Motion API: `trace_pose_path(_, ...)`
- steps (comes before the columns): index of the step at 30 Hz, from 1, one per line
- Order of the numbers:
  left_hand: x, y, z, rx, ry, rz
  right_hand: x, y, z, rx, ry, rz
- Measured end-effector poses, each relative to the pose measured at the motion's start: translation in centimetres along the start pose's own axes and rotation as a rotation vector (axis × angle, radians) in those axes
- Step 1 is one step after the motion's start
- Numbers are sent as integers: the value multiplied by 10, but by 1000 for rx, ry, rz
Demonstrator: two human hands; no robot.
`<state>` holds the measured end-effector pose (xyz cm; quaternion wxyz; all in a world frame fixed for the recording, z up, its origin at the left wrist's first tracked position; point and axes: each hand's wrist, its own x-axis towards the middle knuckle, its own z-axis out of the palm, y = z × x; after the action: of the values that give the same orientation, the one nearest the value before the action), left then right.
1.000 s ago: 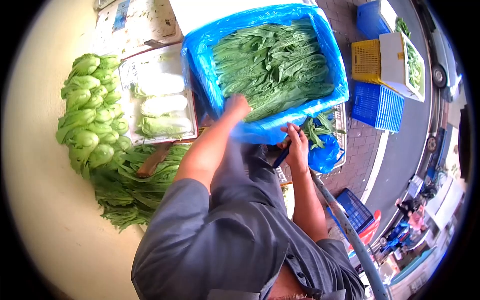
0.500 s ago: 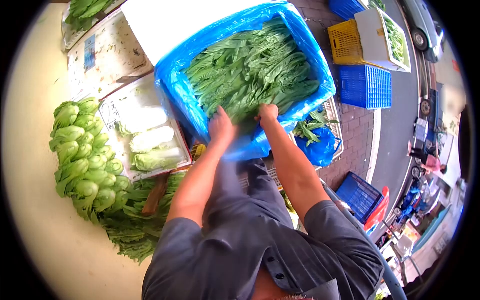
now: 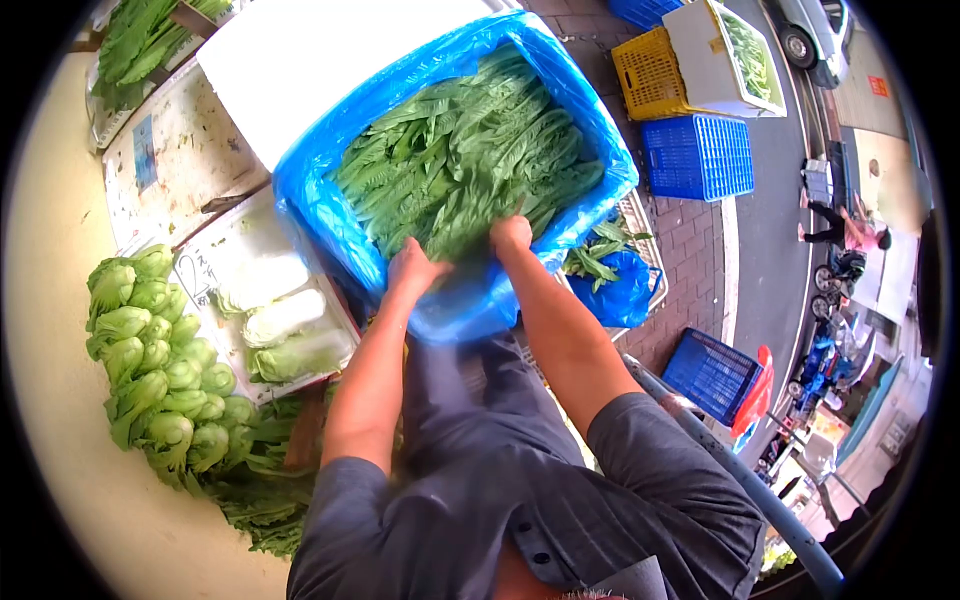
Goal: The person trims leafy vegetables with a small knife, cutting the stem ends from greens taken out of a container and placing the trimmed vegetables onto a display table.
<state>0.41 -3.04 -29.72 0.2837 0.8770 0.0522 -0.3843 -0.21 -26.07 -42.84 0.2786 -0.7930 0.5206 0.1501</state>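
Long green leafy vegetables (image 3: 470, 150) lie in a thick layer inside a box lined with a blue plastic bag (image 3: 590, 105). At the near side of the box, my left hand (image 3: 412, 268) is closed on the bag's edge, its thumb towards the leaves. A little to the right, my right hand (image 3: 510, 233) is also closed on the near edge of the bag, its fingertips partly hidden. Between the hands the translucent blue plastic is blurred and hangs down towards my legs.
On the left are pale cabbages (image 3: 285, 318) in a white tray and stacked green heads (image 3: 165, 370). A blue crate (image 3: 697, 157), a yellow crate (image 3: 650, 72) and a white foam box (image 3: 720, 55) stand right. A metal rail (image 3: 735, 475) runs beside me. A person (image 3: 855, 232) is across the road.
In view, the lined box and both hands have shifted left, along with the surroundings to the right. Both hands remain at the near edge of the bag.
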Motion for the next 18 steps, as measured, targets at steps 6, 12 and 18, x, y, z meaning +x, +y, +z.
trace_pose_path(6, 22, -23, 5, -235, -237, 96, 2, -7, -17, 238, -118, 116)
trace_pose_path(12, -7, -11, -14, -429, -167, 277, -88, -52, -90, 512, -177, -40)
trace_pose_path(18, -9, -14, -16, -439, -146, 324, -83, -47, -86, 484, -131, -235)
